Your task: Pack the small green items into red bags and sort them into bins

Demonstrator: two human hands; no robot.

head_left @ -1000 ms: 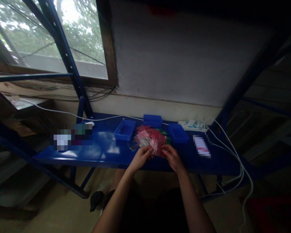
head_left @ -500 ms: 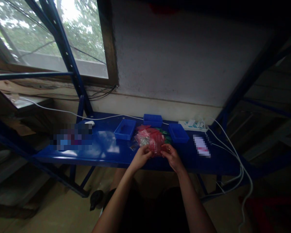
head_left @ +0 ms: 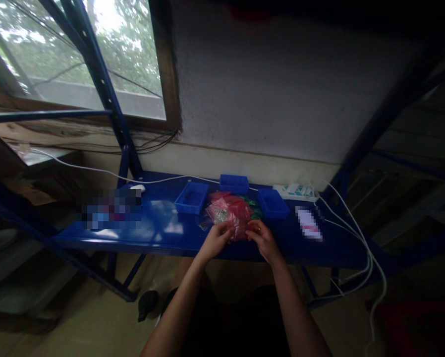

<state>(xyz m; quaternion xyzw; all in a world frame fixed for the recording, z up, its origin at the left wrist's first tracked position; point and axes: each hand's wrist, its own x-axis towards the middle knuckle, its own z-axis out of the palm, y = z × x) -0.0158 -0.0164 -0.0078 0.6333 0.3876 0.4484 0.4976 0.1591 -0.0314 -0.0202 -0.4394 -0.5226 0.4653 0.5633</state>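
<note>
Between my two hands is a reddish, see-through plastic bag (head_left: 239, 229), pinched at its left and right edges. My left hand (head_left: 219, 239) is closed on the left edge, thumb toward the bag. The right edge is in the closed fingers of my right hand (head_left: 261, 238), which has a ring on one finger. Right behind the bag lies a heap of more red plastic bags (head_left: 226, 201). A clear bag with silvery contents (head_left: 221, 216) is at the heap's left, and green bags (head_left: 256, 212) show at its right.
Blue trays stand around the heap: a left tray (head_left: 192, 198), a back tray (head_left: 234, 184) and a right tray (head_left: 273, 204). A white power strip (head_left: 296, 193) with cables and a blurred phone-like item (head_left: 308, 224) lie to the right on the blue table (head_left: 163, 238).
The bag's upper part has tipped or shifted slightly between my fingers, and its surface looks smoother. Both hands stay almost in the same place.
</note>
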